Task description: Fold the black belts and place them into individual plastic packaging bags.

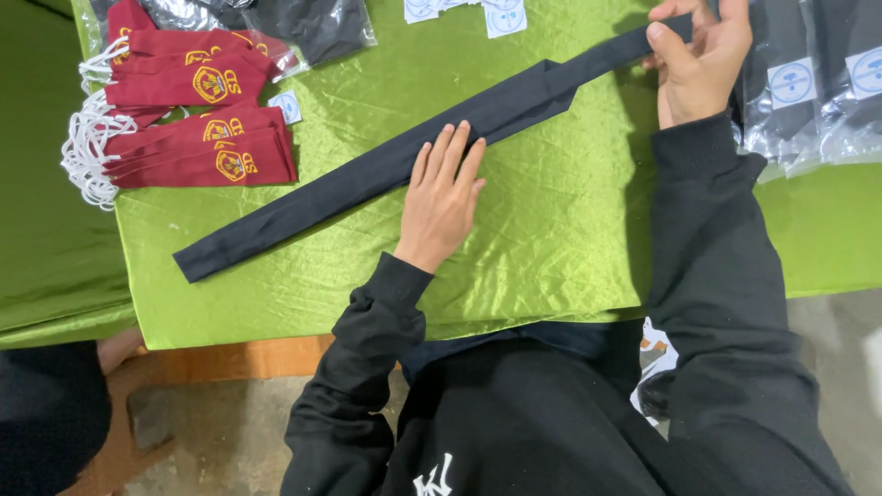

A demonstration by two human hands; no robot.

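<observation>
We see a long black strip (386, 170) of cloth lying diagonally across a green surface (551, 239), its near-left end squared off and flat, its far-right end lifted slightly. The left hand (443, 193) lies flat on the strip near its middle, fingers (450, 152) straight and close together, pressing down and gripping nothing. The right hand (698, 60) pinches the far-right end, thumb over the cloth and fingers curled behind it.

A visible step in the strip, just right of the left hand, marks where one layer overlaps or folds onto another.

To the far left lie red ties (207, 124) with embroidered yellow badges and white elastic loops (87, 138). Bagged dark items (808, 83) line the far right, and small white tags (478, 14) sit at the far edge.

We judge the following risks:
- The satin-like surface looks slippery and is already creased. A pull by the right hand may drag strip and cover together, skewing the strip.
- The left hand pins only one point, so the long near-left part is free to swing or twist if tension is uneven.
- The overlap at the step may shift out of line, since nothing but palm pressure seems to hold it.
- The near-left end lies close to the surface's edge, and a sideways tug could carry it over.
- The right hand works just beside the bagged items and may knock them.
</observation>
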